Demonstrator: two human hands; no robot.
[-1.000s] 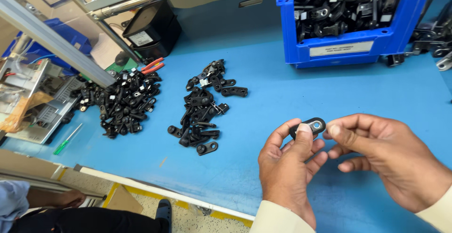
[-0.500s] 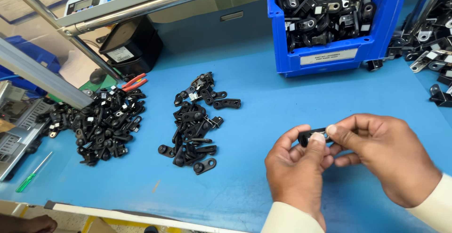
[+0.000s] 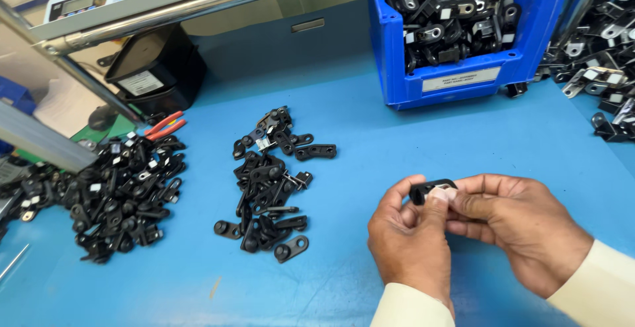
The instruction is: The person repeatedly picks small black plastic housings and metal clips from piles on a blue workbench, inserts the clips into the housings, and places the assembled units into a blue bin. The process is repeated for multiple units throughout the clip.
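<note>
My left hand [image 3: 411, 241] and my right hand [image 3: 522, 231] meet over the blue table [image 3: 410, 142], both pinching one small black plastic clip [image 3: 430, 189] between thumbs and fingertips. The clip is turned partly edge-on and its lower part is hidden by my thumbs. To the left of my hands lies a loose heap of similar black clips [image 3: 268, 185]. A larger heap of black clips [image 3: 116, 191] sits further left.
A blue bin [image 3: 463, 79] filled with black parts stands at the back. More black and metal parts [image 3: 598, 69] lie at the right edge. A black box [image 3: 155, 69], red-handled pliers [image 3: 165, 125] and a metal rail [image 3: 198, 3] are at the back left.
The clip has turned from flat, showing its ring, to partly edge-on between my fingers. My hands stayed together; the view shifted left and down.
</note>
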